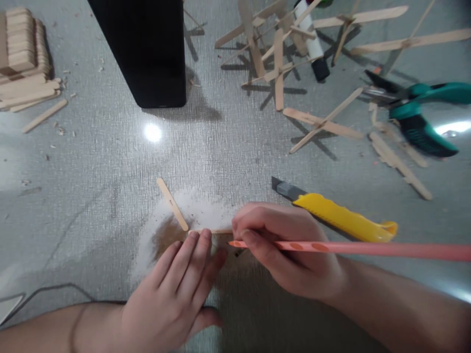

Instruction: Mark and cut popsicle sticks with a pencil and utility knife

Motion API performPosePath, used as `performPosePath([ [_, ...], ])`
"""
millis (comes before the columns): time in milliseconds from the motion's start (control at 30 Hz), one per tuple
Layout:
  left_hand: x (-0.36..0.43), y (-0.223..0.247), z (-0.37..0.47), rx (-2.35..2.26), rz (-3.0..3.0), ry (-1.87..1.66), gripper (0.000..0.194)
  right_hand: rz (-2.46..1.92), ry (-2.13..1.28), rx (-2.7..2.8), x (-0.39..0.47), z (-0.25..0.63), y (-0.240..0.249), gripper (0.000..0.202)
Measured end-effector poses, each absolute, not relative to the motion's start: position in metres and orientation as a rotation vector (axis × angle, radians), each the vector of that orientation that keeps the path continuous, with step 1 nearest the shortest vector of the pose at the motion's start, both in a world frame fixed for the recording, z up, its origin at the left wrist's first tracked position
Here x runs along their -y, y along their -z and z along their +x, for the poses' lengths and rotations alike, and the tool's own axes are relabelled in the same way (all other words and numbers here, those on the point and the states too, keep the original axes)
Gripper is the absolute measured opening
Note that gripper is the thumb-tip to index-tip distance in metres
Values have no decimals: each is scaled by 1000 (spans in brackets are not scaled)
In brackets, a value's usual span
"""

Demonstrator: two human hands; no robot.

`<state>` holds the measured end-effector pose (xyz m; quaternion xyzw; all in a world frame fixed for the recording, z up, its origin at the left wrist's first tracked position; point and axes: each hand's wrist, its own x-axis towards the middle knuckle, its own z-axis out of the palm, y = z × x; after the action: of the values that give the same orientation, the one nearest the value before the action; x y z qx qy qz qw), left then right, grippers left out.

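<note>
My right hand [294, 250] is closed around a pink pencil [371, 248]. The pencil's pointed tip is just below a popsicle stick [222, 231] that lies crosswise between my hands. My left hand [176, 284] lies flat with its fingers stretched out, the fingertips resting on the left end of that stick. Fingers of my right hand hide the stick's right end. Close to its left end lies another popsicle stick [172, 204], slanted and with a small dark mark near its middle. A white, brown-smudged patch [147, 255] shows on the table under and around my hands.
A yellow utility knife [342, 215] lies beyond my right hand, its blade out. Teal-handled pliers [415, 105] and crossed popsicle sticks [320, 125] are at the right. A black phone-like slab [154, 54] stands at the back. Stacked popsicle sticks [22, 44] sit far left.
</note>
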<state>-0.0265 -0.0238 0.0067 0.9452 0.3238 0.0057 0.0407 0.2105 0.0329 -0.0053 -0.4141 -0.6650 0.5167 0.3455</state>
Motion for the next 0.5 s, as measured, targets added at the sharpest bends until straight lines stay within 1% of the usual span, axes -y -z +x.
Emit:
performPosePath([
  [200,24,-5,-27,-991,2890,-4,76,-1083,-1339,1723,-32,211,8,16],
  [500,24,-5,-28,-983,2903,-22,71,-1042,-1310,1694,-34,210,4,18],
])
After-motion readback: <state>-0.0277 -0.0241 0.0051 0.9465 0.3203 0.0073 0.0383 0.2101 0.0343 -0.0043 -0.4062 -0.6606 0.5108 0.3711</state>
